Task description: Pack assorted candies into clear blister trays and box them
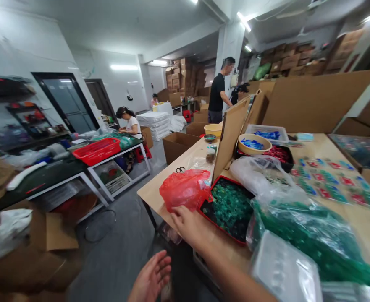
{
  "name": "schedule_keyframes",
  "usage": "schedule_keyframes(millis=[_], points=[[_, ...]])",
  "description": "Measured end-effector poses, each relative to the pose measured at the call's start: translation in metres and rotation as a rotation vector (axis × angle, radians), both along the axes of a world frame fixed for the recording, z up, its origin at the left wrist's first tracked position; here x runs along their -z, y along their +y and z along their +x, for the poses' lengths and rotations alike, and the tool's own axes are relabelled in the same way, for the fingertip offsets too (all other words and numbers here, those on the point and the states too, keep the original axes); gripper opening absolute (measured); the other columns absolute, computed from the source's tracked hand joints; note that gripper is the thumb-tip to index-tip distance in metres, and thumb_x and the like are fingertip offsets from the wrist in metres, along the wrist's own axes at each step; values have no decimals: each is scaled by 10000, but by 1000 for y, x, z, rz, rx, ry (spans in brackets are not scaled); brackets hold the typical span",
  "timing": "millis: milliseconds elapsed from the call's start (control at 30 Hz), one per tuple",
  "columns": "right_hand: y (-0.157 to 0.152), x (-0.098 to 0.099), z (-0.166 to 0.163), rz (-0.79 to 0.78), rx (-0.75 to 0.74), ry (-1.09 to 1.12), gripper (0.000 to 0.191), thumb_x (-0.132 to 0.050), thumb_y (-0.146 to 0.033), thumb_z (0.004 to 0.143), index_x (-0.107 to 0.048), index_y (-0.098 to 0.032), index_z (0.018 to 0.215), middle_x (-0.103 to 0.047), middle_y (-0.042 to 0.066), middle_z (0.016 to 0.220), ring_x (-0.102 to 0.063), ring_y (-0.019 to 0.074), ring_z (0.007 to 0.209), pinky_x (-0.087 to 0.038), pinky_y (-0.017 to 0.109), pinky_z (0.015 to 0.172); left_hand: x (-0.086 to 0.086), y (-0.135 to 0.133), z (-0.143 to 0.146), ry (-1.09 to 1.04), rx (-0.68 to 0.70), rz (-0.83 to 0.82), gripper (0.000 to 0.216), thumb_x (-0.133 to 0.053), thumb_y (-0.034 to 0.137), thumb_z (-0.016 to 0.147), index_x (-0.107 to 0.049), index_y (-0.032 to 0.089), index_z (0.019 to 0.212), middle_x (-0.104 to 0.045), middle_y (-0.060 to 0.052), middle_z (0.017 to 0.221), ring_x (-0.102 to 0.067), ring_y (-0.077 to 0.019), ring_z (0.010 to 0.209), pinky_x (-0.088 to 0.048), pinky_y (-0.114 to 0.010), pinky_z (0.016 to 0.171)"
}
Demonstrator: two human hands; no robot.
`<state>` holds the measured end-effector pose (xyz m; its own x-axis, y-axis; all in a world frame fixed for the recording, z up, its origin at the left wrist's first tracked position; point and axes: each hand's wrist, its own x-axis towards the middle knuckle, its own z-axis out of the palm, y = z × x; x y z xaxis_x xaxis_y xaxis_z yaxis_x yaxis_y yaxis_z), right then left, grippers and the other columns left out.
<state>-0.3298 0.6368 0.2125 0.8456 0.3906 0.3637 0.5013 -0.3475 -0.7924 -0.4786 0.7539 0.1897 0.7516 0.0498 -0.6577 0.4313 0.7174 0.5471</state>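
Observation:
My right hand [185, 223] reaches over the near edge of the table, its fingers stretched out at the lower edge of a red plastic bag [185, 191]. Whether the fingertips touch the bag, I cannot tell. Lower down, away from the table, my left hand [153, 274] is held in the air, fingers apart and nothing in it. Beside my right forearm is a black tray with a red rim [225, 235], heaped with small green translucent pieces [230, 203]. A clear bag of green pieces [317, 235] lies to the right, with a clear plastic tray [285, 264] at its near side.
A cardboard divider [232, 134] stands upright along the table. Behind it are a bowl of blue pieces [254, 147], red pieces [276, 153] and rows of filled packs [326, 180]. Scissors [180, 169] lie beyond the red bag. Other people work farther back. Cardboard boxes [178, 144] stand on the floor.

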Motion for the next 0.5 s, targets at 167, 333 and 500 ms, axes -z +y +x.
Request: schedule_keyframes(millis=[167,333,500], points=[[12,18,118,14,268,-50,281,-409,-263,823,-630,-102,888,-638,124,843,-604,184,805,-451,292,731,33,96,147,-113,98,396,370,-615,398,665,-596,131,920,-646,-96,855,-610,-153,714,-460,-258,646],[44,27,159,-49,407,1,224,-442,-258,819,-640,-157,848,-655,128,793,-622,217,742,-485,325,680,59,155,362,-330,378,1095,405,-364,426,794,-572,112,945,-623,-118,930,-595,-158,798,-452,-268,714],[63,58,147,-82,464,137,165,-486,-324,800,-639,-282,753,-628,39,695,-603,182,632,-493,297,544,91,134,513,-576,784,1279,145,-499,197,698,-615,130,753,-650,-120,822,-594,-206,832,-420,-305,768]])
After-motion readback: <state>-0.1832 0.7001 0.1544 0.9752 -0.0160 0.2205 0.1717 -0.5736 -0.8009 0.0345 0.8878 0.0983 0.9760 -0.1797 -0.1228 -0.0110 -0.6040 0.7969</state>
